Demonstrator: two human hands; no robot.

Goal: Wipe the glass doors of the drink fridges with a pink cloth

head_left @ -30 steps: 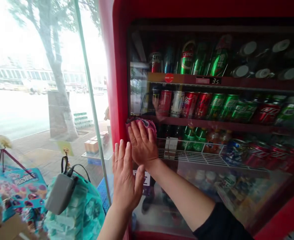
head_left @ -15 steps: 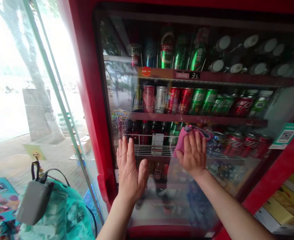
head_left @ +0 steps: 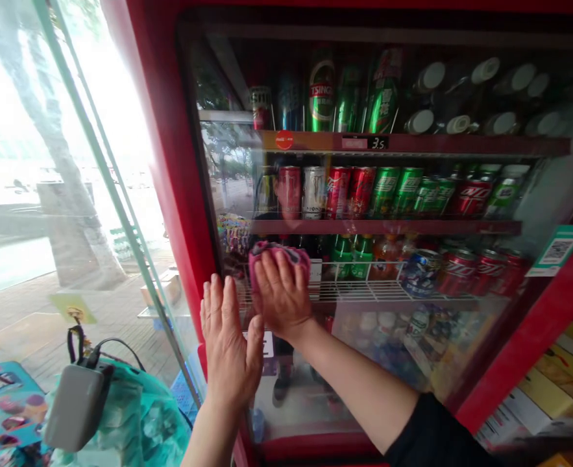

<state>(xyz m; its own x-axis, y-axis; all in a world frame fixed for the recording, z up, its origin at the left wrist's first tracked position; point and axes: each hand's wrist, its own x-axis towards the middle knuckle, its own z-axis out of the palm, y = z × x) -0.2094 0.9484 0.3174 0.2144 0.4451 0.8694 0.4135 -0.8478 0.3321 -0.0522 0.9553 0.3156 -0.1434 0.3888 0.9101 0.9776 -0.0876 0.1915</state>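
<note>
My right hand (head_left: 281,292) presses a pink cloth (head_left: 277,250) flat against the glass door (head_left: 368,363) of a red drinks fridge. My left hand (head_left: 230,340) rests bare on the same glass just to the left, palm forward and fingers spread, holding nothing. Behind the glass, shelves carry rows of cans (head_left: 349,192) and green bottles (head_left: 349,256). The cloth and both hands hide part of the wire rack behind them.
The fridge's red frame (head_left: 179,194) stands beside a tall window (head_left: 96,194) with a tree outside. A grey pouch (head_left: 78,407) sits on a teal plastic bag (head_left: 140,421) at the lower left. Yellow boxes (head_left: 549,395) lie at the lower right.
My right hand has slid left across the glass with the cloth, from the door's middle to beside my left hand. My left hand has barely moved.
</note>
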